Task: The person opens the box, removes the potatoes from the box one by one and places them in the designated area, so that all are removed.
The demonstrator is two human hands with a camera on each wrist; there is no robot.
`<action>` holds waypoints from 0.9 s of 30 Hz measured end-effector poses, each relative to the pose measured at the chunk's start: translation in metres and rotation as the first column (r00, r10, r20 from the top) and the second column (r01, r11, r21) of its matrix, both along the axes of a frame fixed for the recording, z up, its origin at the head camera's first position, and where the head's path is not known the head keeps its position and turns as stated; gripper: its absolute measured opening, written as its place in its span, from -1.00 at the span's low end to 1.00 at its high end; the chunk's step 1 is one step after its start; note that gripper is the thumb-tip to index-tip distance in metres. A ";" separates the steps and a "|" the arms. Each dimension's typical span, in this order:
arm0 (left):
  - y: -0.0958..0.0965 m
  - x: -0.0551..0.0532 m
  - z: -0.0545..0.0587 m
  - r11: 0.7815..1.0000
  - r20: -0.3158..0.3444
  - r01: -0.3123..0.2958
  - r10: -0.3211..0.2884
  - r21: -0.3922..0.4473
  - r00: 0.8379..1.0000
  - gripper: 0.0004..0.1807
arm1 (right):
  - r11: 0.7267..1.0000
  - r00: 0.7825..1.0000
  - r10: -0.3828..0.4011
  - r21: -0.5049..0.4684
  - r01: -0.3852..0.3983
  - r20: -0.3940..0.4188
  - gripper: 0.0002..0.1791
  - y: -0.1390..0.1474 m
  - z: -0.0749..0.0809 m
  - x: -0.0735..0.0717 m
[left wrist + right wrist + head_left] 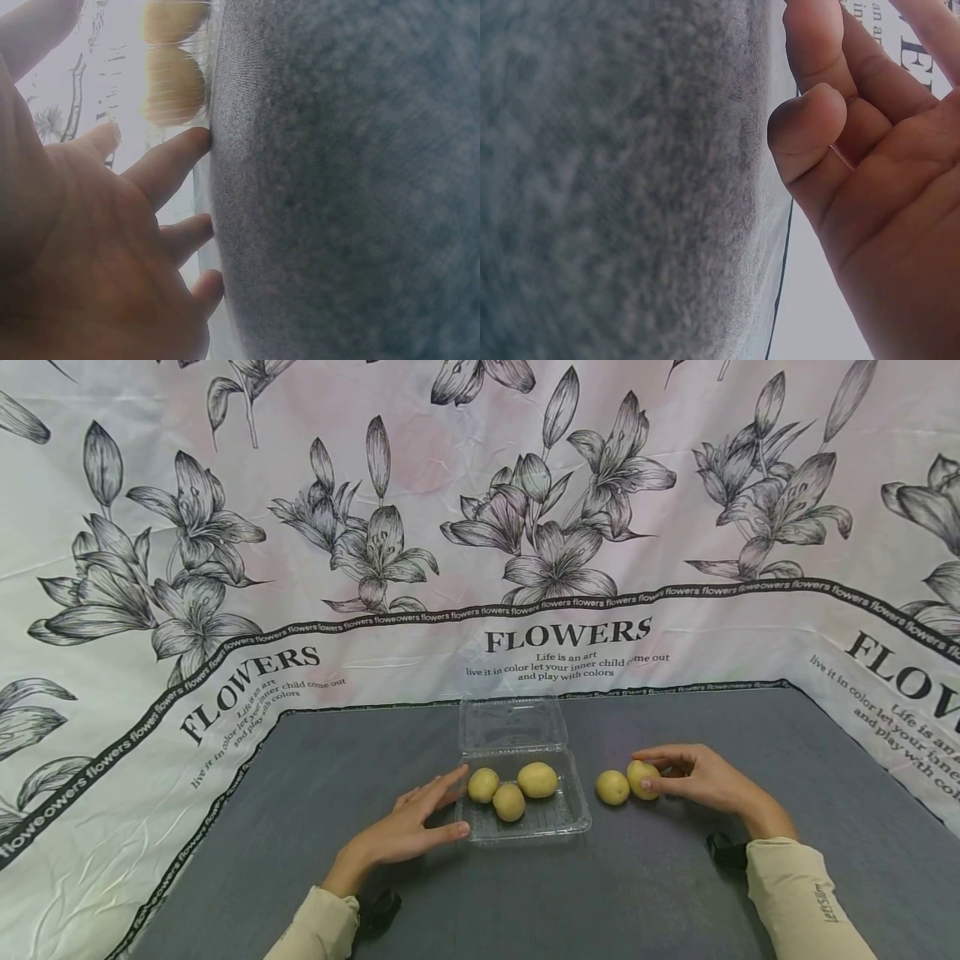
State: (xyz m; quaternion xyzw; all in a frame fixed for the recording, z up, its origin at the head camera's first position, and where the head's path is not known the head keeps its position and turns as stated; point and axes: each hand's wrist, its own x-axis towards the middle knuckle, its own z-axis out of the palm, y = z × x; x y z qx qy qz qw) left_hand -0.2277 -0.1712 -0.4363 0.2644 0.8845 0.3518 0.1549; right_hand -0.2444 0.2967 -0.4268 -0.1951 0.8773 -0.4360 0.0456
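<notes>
Right hand: fingers curled, pinching a yellow potato-like piece from opposite sides—a grip seemingly suited to its roundness. Just beside those fingers lies a second piece. Left hand: fingers spread, holding nothing, at the clear clamshell box—apparently steadying it. Beyond them, its walls presumably confine three more pieces.

Gray tabletop. Behind and along both sides, white fabric with pinkish patches, black line-drawn lilies. Dark band repeating "flowers" runs across; below, "FLOWERS" lettering over smaller slogan lines. Thinner dark trim at tabletop edge.
</notes>
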 end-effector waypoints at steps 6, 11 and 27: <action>0.000 0.000 0.000 1.000 -0.003 -0.001 0.001 0.000 1.000 -0.09 | 1.000 1.000 0.002 0.000 -0.002 -0.005 -0.43 -0.001 0.000 -0.001; -0.001 0.000 0.000 1.000 -0.003 -0.001 0.001 -0.001 1.000 -0.10 | 1.000 1.000 0.004 -0.006 -0.004 -0.014 -0.42 -0.002 -0.002 -0.003; 0.000 0.000 0.000 1.000 0.003 0.003 -0.003 0.003 1.000 -0.10 | 1.000 1.000 0.005 0.030 -0.005 -0.004 -0.36 -0.002 -0.002 -0.004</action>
